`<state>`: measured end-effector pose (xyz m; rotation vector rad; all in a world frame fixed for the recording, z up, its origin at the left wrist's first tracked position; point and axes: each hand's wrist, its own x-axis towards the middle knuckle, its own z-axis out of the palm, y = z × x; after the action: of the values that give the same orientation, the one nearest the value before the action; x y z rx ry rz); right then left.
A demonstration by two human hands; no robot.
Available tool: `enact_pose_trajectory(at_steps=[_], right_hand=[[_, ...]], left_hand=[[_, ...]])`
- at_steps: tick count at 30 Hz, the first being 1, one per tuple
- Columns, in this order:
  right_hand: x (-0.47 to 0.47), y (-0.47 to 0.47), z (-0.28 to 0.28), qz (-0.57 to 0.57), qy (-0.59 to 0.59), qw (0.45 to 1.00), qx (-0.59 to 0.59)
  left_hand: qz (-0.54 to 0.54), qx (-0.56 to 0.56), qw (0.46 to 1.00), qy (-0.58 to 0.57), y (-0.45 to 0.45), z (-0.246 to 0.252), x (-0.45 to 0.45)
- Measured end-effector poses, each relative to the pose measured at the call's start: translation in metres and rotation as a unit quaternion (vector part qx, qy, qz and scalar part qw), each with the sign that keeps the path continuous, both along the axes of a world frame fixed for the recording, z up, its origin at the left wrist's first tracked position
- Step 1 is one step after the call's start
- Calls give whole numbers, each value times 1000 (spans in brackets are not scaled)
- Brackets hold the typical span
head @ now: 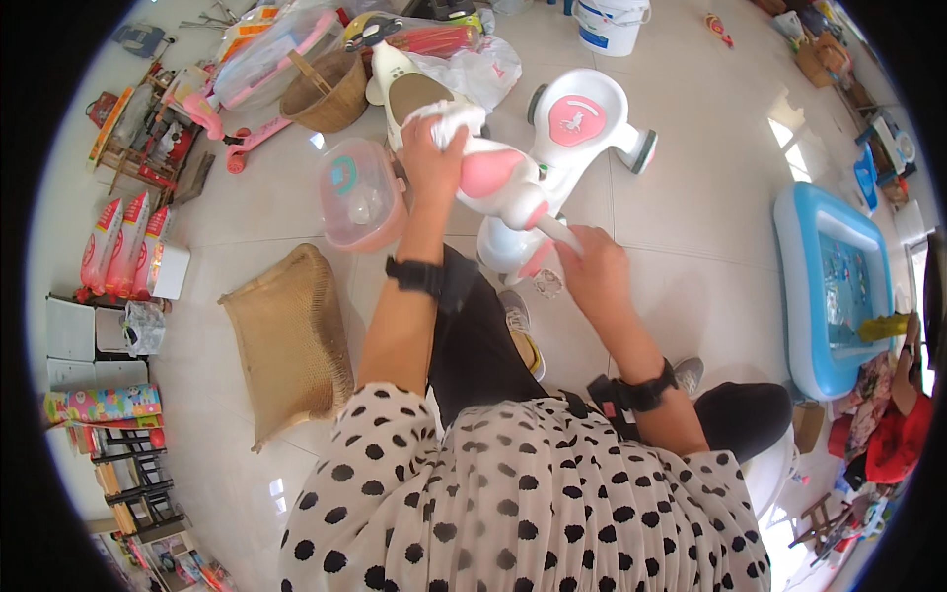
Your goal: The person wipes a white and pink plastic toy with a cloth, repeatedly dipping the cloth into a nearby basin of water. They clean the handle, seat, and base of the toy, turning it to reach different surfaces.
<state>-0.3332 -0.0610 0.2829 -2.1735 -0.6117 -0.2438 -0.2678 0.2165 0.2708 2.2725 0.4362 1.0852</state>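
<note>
A white and pink ride-on toy (pixel 562 170) stands on the tiled floor in front of me, its round seat facing up and away. My left hand (pixel 435 157) presses a bunched white cloth (pixel 447 122) around the far left end of the toy's handlebar (pixel 494 174). The grip under the cloth is hidden. On the near side, my right hand (pixel 596 268) is closed around the other pale handle (pixel 556 229). Beyond my left hand is a cream ride-on toy with a brown seat (pixel 425 96).
Left of my legs lie a woven sack (pixel 288 348) and a clear-lidded plastic box (pixel 361 196). A wooden bucket (pixel 325 89) and pink scooter (pixel 259 133) stand beyond. An inflatable pool (pixel 803 296) holds water at right, near a person in red (pixel 899 444). A white pail (pixel 608 26) stands far ahead.
</note>
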Motion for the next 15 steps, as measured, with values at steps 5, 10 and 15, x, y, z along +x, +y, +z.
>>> enact_pose_trajectory(at_steps=[5,10,15], right_hand=[[9,-7,-5,64,0,998,14],[7,-5,-3,85,21,996,15],[2,-5,2,99,0,995,19]], left_hand=[[-76,54,991,-99,-84,-11,-73],[3,61,996,-61,-34,-7,-35],[51,68,988,126,60,19,53]])
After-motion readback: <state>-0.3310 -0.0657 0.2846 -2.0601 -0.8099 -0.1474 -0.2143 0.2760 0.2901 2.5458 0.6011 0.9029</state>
